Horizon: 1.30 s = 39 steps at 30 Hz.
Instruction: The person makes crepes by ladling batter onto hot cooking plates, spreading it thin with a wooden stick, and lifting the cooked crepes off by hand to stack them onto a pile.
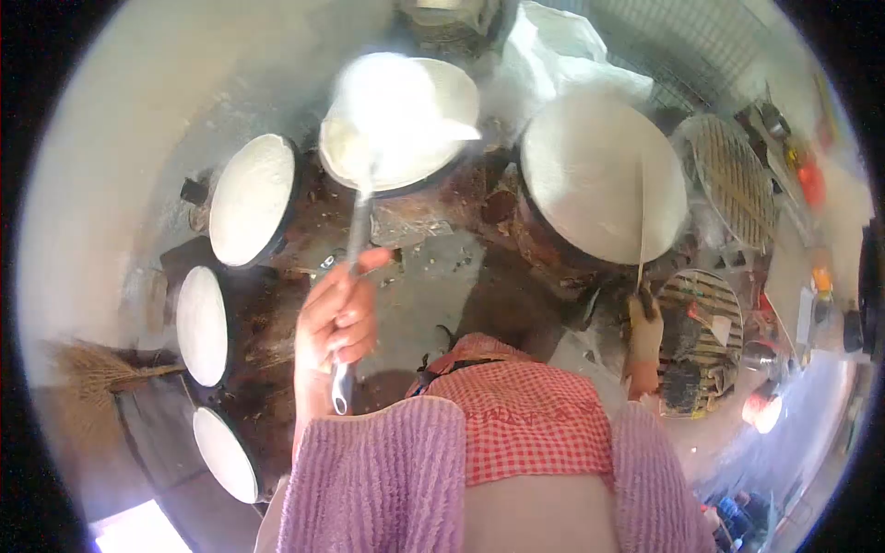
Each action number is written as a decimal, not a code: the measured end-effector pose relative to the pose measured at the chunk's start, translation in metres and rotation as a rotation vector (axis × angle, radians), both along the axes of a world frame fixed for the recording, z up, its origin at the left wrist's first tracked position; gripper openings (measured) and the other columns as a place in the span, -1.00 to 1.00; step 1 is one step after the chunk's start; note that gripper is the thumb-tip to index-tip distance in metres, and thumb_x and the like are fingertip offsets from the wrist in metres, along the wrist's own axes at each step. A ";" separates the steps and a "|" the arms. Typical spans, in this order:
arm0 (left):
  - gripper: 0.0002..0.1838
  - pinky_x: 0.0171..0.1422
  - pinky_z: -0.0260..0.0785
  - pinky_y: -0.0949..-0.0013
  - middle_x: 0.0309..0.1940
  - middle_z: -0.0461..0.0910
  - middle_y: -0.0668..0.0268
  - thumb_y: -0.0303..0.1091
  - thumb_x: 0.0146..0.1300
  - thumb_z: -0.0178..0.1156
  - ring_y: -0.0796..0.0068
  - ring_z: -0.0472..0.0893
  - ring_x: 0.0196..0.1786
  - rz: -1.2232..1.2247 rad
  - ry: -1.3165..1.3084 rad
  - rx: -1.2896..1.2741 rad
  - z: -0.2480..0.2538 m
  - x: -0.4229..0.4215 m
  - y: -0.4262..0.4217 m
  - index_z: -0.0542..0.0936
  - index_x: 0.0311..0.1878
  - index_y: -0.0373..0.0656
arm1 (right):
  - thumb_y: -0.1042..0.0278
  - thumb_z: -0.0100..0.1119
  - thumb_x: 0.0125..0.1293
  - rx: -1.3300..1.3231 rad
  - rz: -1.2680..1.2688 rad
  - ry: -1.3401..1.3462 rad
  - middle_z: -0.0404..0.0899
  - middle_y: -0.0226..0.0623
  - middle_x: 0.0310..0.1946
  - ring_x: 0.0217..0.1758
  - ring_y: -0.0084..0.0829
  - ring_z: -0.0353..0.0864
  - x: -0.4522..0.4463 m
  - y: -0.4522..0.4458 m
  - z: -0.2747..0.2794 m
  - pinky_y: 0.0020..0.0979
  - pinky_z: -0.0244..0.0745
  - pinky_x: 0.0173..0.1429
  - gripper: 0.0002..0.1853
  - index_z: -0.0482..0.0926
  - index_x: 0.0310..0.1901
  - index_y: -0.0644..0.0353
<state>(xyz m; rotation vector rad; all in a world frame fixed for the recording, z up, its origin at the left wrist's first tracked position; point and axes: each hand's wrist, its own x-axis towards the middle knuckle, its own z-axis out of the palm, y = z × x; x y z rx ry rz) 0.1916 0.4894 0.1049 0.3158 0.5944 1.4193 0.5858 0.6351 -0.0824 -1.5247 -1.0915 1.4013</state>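
Observation:
My left hand point(339, 313) is closed around the metal handle of a long-handled ladle point(358, 226). Its head is washed out by bright glare over the back pan point(452, 92), which holds pale contents; whether the two touch I cannot tell. My right hand point(644, 327) grips the lower end of a thin stick point(642, 230). That stick stretches across the right side of a large round pan point(590, 175) full of whitish liquid. A haze like steam hangs over both pans.
More round white-filled pans point(253, 198) curve along the left, near a straw broom point(101, 369). Slatted round racks point(733, 180) stand at the right. A white plastic sheet point(553, 55) lies behind the pans. Small scraps dot the grey floor point(424, 295).

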 end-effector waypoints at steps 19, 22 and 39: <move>-0.58 -0.65 0.13 0.47 -0.53 0.16 0.38 -0.32 0.54 -0.32 0.58 0.20 -0.64 0.673 -0.810 -0.115 -0.062 -0.153 -0.201 0.18 0.29 -0.44 | 0.25 0.26 0.25 0.018 0.411 -0.195 0.62 -0.21 -0.16 -0.23 -0.32 0.61 -0.307 0.217 -0.007 -0.13 0.53 -0.37 -0.43 0.37 0.25 0.29; -0.59 -0.65 0.14 0.48 -0.53 0.16 0.38 -0.31 0.54 -0.31 0.58 0.20 -0.65 0.852 -0.790 -0.125 -0.053 -0.144 -0.205 0.19 0.28 -0.42 | 0.21 0.26 0.22 0.017 0.406 -0.302 0.67 -0.18 -0.33 -0.31 -0.32 0.67 -0.328 0.270 -0.025 -0.24 0.54 -0.17 -0.63 0.61 -0.05 0.31; -0.64 -0.69 0.11 0.52 -0.58 0.21 0.40 -0.27 0.50 -0.18 0.64 0.19 -0.69 0.620 -0.459 -0.362 -0.020 -0.195 -0.076 0.26 0.20 -0.33 | 0.01 0.07 0.20 0.296 1.238 -0.268 0.61 0.08 -0.14 -0.07 0.00 0.61 -0.482 0.043 0.012 -0.08 0.50 0.06 -0.49 0.56 0.00 0.30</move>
